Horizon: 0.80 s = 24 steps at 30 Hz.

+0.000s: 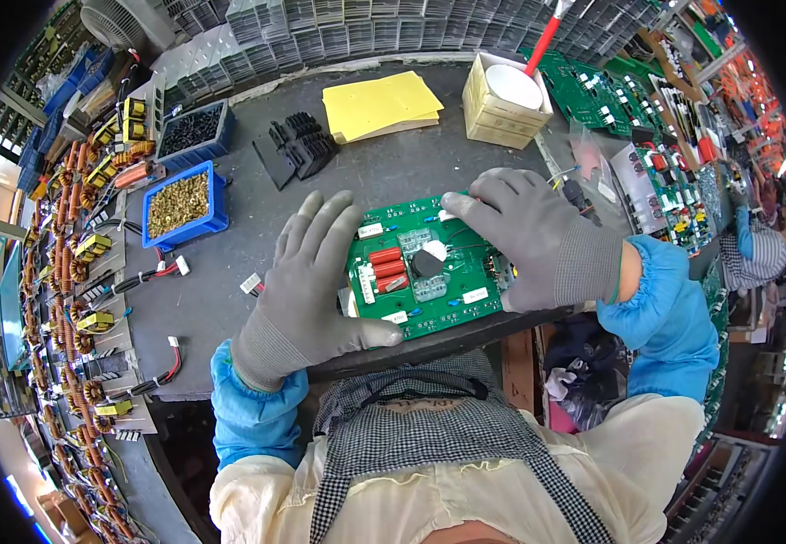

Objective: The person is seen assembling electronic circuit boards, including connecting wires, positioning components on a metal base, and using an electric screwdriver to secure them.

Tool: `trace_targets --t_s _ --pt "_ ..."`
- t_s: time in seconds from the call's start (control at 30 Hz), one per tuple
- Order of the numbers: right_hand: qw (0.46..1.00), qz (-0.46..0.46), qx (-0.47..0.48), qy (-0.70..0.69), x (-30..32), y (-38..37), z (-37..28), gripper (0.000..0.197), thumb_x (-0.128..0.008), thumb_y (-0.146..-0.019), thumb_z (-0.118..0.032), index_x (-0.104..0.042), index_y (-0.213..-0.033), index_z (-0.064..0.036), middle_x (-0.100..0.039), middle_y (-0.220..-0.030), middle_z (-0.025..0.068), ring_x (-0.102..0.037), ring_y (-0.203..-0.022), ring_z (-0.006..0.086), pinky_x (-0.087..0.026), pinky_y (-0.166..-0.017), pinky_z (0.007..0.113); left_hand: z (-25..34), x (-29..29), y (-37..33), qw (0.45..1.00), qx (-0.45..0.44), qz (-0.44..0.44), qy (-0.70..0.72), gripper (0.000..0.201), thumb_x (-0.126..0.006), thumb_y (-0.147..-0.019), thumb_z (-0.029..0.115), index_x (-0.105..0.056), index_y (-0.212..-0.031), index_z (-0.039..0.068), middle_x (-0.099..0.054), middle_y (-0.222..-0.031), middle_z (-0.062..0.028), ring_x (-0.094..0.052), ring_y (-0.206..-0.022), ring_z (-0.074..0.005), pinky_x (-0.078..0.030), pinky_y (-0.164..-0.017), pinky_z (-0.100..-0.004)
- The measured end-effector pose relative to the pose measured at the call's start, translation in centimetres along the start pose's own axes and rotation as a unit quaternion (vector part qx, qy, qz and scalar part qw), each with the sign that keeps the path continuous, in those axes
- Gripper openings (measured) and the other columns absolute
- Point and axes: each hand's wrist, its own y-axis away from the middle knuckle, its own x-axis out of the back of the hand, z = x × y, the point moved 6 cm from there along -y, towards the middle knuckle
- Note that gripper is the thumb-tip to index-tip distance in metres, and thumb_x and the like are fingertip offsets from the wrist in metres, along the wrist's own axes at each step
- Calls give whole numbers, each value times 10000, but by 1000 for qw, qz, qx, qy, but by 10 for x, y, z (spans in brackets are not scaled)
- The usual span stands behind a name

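A: So, what are the hands doing with that board?

B: Both are gloved in grey and lying spread over the green circuit board [429, 267] on the dark worktable [393, 172]. The left hand [307, 290] is resting flat on the board's left end, fingers loosely splayed, thumb running along the near edge; it is pressing rather than gripping. The right hand [538, 240] is covering the right end, fingers stretched out, their tips touching the far edge.

A: Is either one closing around it?

B: Neither is clenching; they are steadying it from both ends.

A: And how is the board lying?

B: It is lying flat near the table's front edge, component side up, its long axis running left to right, tilting slightly up toward the right. The red parts [386, 268] are sitting left of centre.

A: What else is showing?

B: A blue bin of brass pieces [180, 207] is sitting well to the left, yellow sheets [379, 104] farther back.

A: Anything hard to see?

B: The palms are hiding both ends of the board, so its corners there are not showing
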Motion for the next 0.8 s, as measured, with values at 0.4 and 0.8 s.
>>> trace_targets --t_s 0.4,0.8 --pt "999 -39 11 -22 -1 -12 9 954 -805 -655 -246 -500 -1509 49 -600 -1274 244 -561 -1259 411 -436 -1098 496 -14 -7 -10 998 5 -60 -13 1416 -748 -583 913 -414 -1550 -65 -444 -1578 -325 -371 -1510 -533 -306 -1245 -588" --pt "999 -47 8 13 -1 -11 3 974 -861 -654 -302 -505 -1495 37 -599 -1257 209 -565 -1247 381 -461 -1057 479 3 -6 -11 995 -9 -52 -89 1384 -641 -651 981 -423 -1507 -84 -499 -1493 -333 -444 -1450 -527 -303 -1225 -623"
